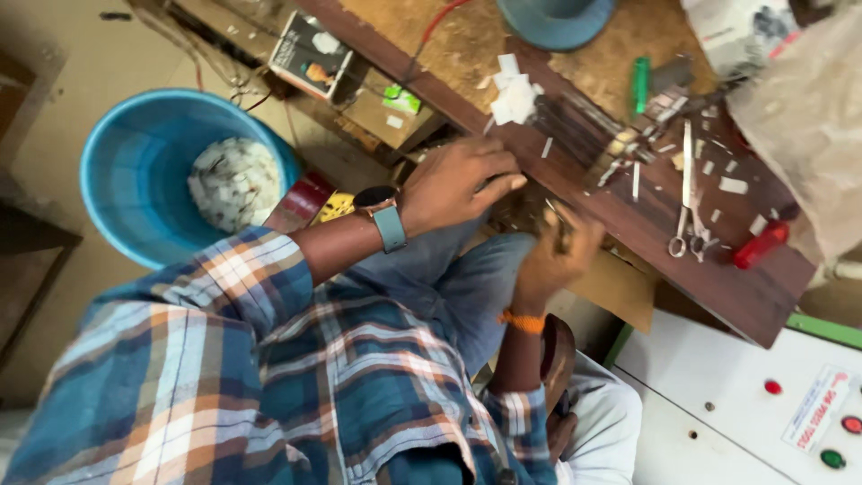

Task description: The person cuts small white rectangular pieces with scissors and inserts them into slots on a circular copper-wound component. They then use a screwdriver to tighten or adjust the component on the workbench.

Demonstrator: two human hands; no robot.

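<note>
Left hand (462,184) flat at bench edge (718,278); right hand (557,251) pinching one small blurred piece; one scissors (687,211).

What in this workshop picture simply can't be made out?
- Head view: whatever the right hand pinches is motion-blurred and mostly covered by its fingers.
- The left hand hides the near edge of the dark wooden board beneath it.
- The grey-blue round bowl is cut off by the top edge.
- The pale pieces in the blue plastic tub are too small to identify.
</note>
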